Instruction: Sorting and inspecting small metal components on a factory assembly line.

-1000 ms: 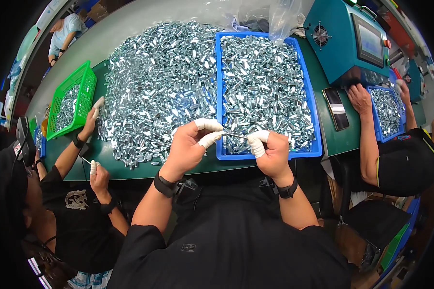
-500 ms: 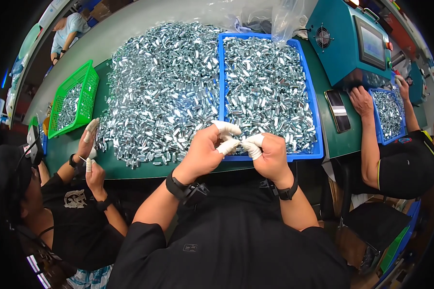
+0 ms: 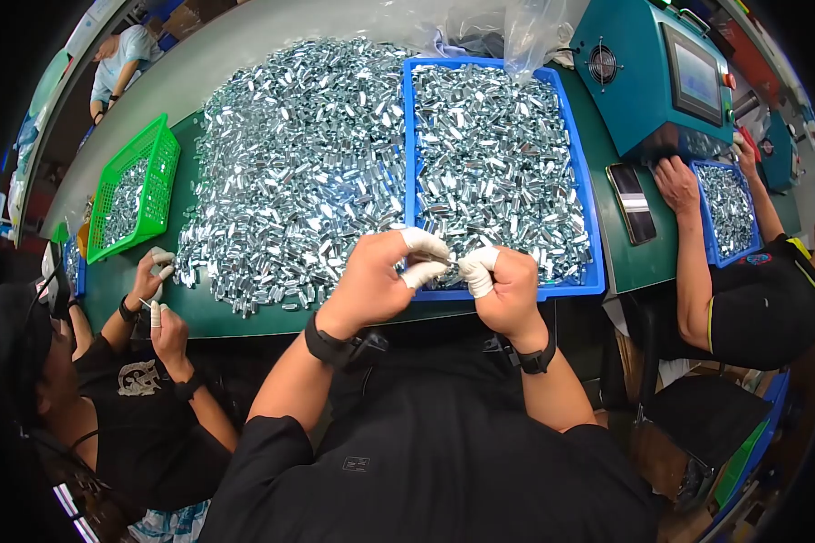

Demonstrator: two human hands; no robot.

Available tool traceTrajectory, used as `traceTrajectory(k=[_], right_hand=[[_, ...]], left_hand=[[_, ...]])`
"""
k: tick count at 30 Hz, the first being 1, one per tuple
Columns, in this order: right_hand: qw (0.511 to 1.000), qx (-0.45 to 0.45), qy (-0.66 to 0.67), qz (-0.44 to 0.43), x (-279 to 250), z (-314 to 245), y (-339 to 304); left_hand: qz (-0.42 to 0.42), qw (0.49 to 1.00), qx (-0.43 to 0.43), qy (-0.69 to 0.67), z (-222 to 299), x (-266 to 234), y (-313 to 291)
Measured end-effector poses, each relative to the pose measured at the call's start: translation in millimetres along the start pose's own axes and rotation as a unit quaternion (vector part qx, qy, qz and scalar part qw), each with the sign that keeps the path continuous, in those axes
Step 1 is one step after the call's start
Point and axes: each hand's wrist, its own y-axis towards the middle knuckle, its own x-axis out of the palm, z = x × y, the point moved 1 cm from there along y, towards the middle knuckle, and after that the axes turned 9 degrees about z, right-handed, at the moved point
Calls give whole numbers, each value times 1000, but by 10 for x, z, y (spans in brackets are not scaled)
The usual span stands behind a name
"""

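Note:
Over the front edge of a blue tray, my two hands meet fingertip to fingertip, with white finger cots on thumbs and forefingers. My left hand is closed in a pinch on a small shiny metal piece. Against it, my right hand is curled, thumb and forefinger pressed together; what they grip is hidden. Small, elongated silver metal pieces fill the tray. To its left, a wide heap of similar pieces lies loose on the green table mat.
At left, a co-worker's hands work near a green basket of metal pieces. A phone lies right of my tray, below a teal machine. Another person's hands reach beside a smaller blue tray. Clear plastic lies behind.
My left fingertips have shifted slightly, and the small metal piece now shows between my hands. The left co-worker's raised hand has lowered and curled its fingers.

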Motion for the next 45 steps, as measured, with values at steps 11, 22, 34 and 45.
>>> traceTrajectory(k=[11, 22, 34, 45], right_hand=[[990, 97, 86, 51, -53, 77, -103], [996, 51, 65, 32, -22, 53, -73], [999, 44, 25, -7, -53, 82, -74], [999, 32, 7, -38, -44, 18, -16]], left_hand=[[108, 986, -65, -110, 183, -319, 314], [-94, 942, 62, 315, -145, -426, -365], [24, 997, -59, 53, 27, -258, -166], [42, 995, 56, 71, 34, -168, -101]])
